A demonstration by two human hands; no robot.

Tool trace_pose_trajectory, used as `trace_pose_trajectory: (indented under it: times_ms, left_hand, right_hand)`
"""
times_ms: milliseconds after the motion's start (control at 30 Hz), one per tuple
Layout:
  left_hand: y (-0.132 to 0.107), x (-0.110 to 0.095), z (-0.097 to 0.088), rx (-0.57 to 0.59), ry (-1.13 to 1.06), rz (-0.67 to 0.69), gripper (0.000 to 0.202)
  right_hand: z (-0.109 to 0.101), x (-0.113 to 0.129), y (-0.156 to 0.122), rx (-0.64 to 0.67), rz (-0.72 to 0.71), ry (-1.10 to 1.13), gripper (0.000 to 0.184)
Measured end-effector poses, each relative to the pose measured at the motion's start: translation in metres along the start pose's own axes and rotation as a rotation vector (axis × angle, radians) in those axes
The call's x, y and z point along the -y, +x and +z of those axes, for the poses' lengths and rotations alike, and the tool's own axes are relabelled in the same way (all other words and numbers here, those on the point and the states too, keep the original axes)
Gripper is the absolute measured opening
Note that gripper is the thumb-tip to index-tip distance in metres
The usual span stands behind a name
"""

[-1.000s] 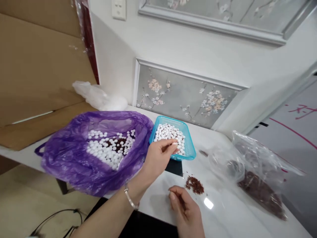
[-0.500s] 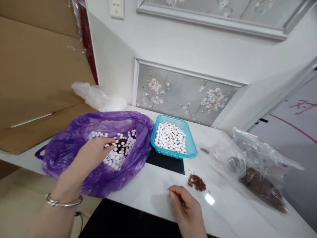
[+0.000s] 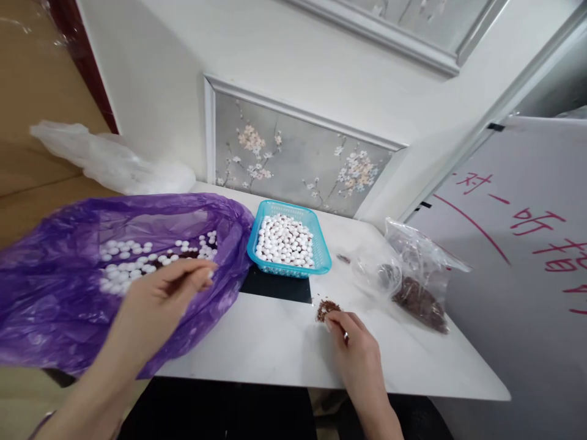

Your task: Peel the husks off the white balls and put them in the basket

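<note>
My left hand (image 3: 158, 299) hovers over the open mouth of a purple plastic bag (image 3: 55, 293) filled with small white beads (image 3: 123, 266). Its thumb and fingers are pinched together, and a white bead seems to sit at the tips. My right hand (image 3: 355, 348) rests on the white table (image 3: 275, 342) with fingers curled, touching a small heap of reddish-brown bits (image 3: 326, 308). A turquoise basket (image 3: 316, 264) heaped with white beads stands behind, to the right of the bag.
A clear plastic bag (image 3: 413, 278) holding dark brown bits lies at the right of the table. A crumpled white bag (image 3: 110, 162) lies on cardboard at the back left. A whiteboard with red writing (image 3: 527, 244) stands at the right. A dark square (image 3: 275, 286) sits under the basket.
My left hand went from the basket to the purple bag and has lifted slightly, pinched. My right hand moved forward to the brown heap. The view has shifted right.
</note>
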State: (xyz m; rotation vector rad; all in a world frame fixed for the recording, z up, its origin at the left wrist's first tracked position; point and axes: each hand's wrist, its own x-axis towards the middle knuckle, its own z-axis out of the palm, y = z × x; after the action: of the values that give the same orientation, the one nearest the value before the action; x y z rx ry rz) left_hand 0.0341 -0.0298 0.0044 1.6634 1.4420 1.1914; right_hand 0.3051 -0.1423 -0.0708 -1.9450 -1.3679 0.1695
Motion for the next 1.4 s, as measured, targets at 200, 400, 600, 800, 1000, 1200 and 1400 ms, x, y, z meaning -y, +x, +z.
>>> trace_pose_trajectory:
  times_ms: [200, 400, 600, 800, 1000, 1200, 1400]
  left_hand:
    - [-0.041, -0.01, 0.07, 0.501, -0.506, -0.22, 0.021]
    - [-0.05, -0.006, 0.097, 0.606, -0.696, -0.398, 0.019]
    - [-0.05, 0.001, 0.102, 0.586, -0.737, -0.481, 0.02]
    - [-0.053, 0.003, 0.102, 0.588, -0.713, -0.444, 0.019]
    - [-0.054, 0.005, 0.1, 0.598, -0.777, -0.498, 0.021]
    - [-0.054, 0.004, 0.099, 0.598, -0.817, -0.494, 0.019]
    - [-0.054, 0.004, 0.096, 0.624, -0.889, -0.491, 0.012]
  right_hand:
    - [0.005, -0.001, 0.009, 0.023, -0.023, -0.182, 0.02]
    - [0.002, -0.007, 0.009, -0.036, -0.033, -0.111, 0.022]
    - [0.0, -0.008, 0.009, 0.006, -0.038, -0.107, 0.019]
    - [0.004, -0.009, 0.007, 0.039, -0.007, -0.201, 0.02]
    - [-0.001, 0.002, 0.006, -0.153, -0.025, 0.155, 0.017]
    - [-0.003, 0.043, -0.005, 0.16, 0.115, 0.651, 0.018]
    - [0.012, 0.061, -0.012, 0.168, 0.093, 0.774, 0.019]
